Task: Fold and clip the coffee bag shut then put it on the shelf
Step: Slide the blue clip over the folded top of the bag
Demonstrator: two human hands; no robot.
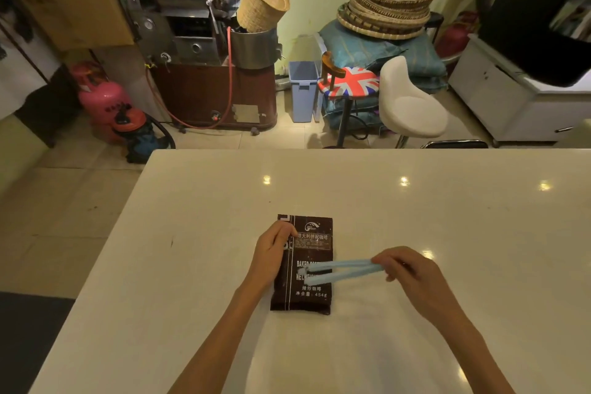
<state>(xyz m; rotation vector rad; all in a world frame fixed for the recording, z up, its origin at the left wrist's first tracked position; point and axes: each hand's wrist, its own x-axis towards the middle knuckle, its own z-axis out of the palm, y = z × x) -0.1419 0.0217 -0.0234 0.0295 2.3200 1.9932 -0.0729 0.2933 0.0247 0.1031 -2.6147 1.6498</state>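
Right now the coffee bag (303, 265) lies flat on the white worktop (415, 217), dark brown w/ white print, long axis running away from the person, roughly centre of the near half. Left hand (271, 249) rests on the bag's left edge, fingers curled over the upper-left part, pressing it down; grip closed onto the bag. Right hand (406, 269) holds a light-blue clip (342, 270) by its hinged end, pinched btwn thumb & fingers. The clip's 2 arms are spread apart in a V, tips pointing left, over the bag's mid-lower section near the "NET WEIGHT" print; can't tell if the tips touch the bag. Beyond the worktop's far edge: a white stool (409, 102), a flag-pattern stool (351, 81) & a blue bin (302, 89) on the tiled floor.
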